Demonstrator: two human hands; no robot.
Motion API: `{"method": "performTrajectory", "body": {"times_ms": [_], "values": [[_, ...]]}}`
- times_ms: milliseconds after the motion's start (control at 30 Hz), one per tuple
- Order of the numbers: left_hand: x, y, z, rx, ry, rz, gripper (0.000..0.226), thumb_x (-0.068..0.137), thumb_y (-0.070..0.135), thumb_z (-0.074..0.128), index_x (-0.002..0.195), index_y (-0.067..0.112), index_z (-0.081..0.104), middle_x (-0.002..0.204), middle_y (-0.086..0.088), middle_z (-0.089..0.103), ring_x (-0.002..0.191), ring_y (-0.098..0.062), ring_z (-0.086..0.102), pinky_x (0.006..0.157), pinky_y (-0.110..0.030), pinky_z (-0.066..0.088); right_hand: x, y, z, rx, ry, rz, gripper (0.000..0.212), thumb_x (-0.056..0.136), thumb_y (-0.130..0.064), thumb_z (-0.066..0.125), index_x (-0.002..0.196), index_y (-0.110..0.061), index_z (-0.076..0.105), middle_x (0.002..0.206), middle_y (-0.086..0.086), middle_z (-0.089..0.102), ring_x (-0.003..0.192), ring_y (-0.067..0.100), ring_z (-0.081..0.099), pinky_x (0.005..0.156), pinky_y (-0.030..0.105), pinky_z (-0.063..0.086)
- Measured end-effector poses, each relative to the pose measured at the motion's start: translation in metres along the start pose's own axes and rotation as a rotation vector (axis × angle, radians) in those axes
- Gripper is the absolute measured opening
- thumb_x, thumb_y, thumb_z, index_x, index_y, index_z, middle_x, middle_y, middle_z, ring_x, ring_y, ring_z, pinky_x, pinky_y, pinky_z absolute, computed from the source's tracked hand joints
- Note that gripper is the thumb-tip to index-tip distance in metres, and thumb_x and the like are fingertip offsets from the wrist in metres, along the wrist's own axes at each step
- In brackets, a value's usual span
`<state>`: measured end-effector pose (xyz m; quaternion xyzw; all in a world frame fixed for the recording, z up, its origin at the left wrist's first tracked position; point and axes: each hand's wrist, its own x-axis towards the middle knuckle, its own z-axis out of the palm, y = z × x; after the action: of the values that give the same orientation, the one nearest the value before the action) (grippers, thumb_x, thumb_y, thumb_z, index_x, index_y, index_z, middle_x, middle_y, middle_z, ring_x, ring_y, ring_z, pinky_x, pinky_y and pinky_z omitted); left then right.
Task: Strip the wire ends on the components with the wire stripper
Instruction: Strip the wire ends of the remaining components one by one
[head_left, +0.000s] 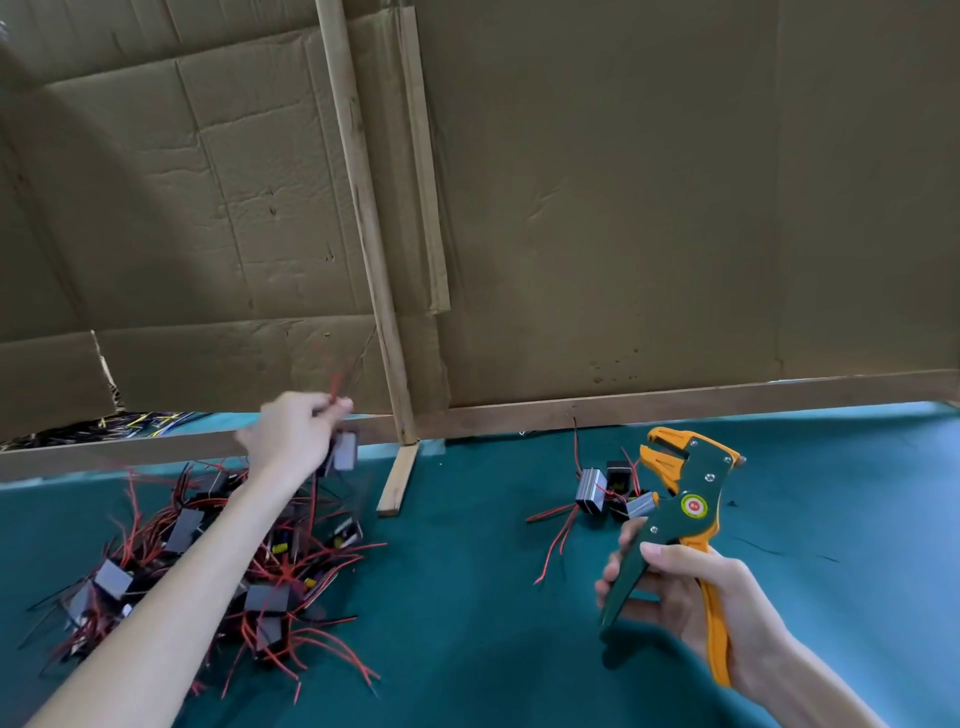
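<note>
Head view: your left hand (291, 434) pinches the red leads (335, 387) of one component (345, 451), which dangles below the fingers, over the far edge of the big pile (218, 566) on the green cloth (467, 597); it's motion-blurred, so I can't tell how many leads you've got. Right hand (696, 597) is wrapped round the handles of the wire stripper (680, 512), handles spread, jaws apart, nose up, held over the cloth just in front of the small group of components (608, 493) on the right. Risks as I see them: the hanging block swings and pulls the lead off line as you feed it, so the jaws bite short or nick copper; leads tangled in the pile could drag neighbours up; two leads fed at once gives uneven strip lengths. No bins or trays in sight, both lots lie loose on the cloth; behind the wooden rail (675, 402) at far left there's what looks like a heap of wire scraps (130, 421)
</note>
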<state>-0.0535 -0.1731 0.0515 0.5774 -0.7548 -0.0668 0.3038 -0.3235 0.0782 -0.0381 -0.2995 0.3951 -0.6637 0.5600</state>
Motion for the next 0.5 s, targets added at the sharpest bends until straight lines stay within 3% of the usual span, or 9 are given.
{"method": "performTrajectory", "body": {"times_ms": [100, 233, 300, 400, 500], "values": [[0.002, 0.012, -0.010, -0.053, 0.025, 0.081, 0.029, 0.095, 0.036, 0.057, 0.110, 0.017, 0.073, 0.100, -0.011, 0.073, 0.075, -0.029, 0.063, 0.072, -0.038, 0.050, 0.000, 0.000, -0.001, 0.006, 0.006, 0.000, 0.027, 0.064, -0.009, 0.068, 0.088, 0.001, 0.066, 0.082, 0.030, 0.059, 0.076, 0.046, 0.063, 0.070, 0.055, 0.055], [-0.004, 0.027, -0.020, -0.138, 0.125, 0.169, 0.026, 0.092, 0.032, 0.061, 0.100, 0.012, 0.076, 0.084, -0.010, 0.074, 0.058, -0.018, 0.055, 0.051, -0.026, 0.037, -0.001, 0.000, 0.000, 0.001, 0.003, 0.011, 0.028, 0.065, -0.009, 0.067, 0.090, 0.002, 0.064, 0.083, 0.031, 0.059, 0.077, 0.047, 0.063, 0.069, 0.054, 0.055], [-0.010, 0.033, -0.020, -0.182, 0.070, 0.202, 0.023, 0.088, 0.034, 0.067, 0.090, 0.013, 0.077, 0.070, -0.002, 0.071, 0.060, -0.019, 0.060, 0.052, -0.022, 0.038, -0.001, 0.001, 0.001, -0.004, -0.001, 0.018, 0.028, 0.064, -0.009, 0.067, 0.090, 0.001, 0.064, 0.083, 0.031, 0.059, 0.077, 0.048, 0.063, 0.069, 0.054, 0.055], [-0.021, 0.040, -0.014, -0.268, 0.011, 0.238, 0.021, 0.083, 0.036, 0.071, 0.072, 0.019, 0.074, 0.047, 0.011, 0.061, 0.046, -0.003, 0.053, 0.046, -0.013, 0.035, -0.002, 0.001, 0.002, -0.009, -0.018, 0.036, 0.027, 0.064, -0.010, 0.068, 0.088, 0.001, 0.066, 0.083, 0.032, 0.059, 0.077, 0.048, 0.063, 0.068, 0.053, 0.056], [-0.024, 0.038, -0.001, -0.320, -0.153, 0.203, 0.037, 0.088, 0.038, 0.066, 0.057, 0.018, 0.064, 0.045, 0.006, 0.053, 0.050, -0.010, 0.047, 0.057, -0.027, 0.038, -0.002, 0.002, 0.002, -0.007, -0.025, 0.048, 0.026, 0.064, -0.009, 0.068, 0.088, 0.000, 0.067, 0.083, 0.032, 0.060, 0.076, 0.048, 0.063, 0.068, 0.053, 0.056]]}}
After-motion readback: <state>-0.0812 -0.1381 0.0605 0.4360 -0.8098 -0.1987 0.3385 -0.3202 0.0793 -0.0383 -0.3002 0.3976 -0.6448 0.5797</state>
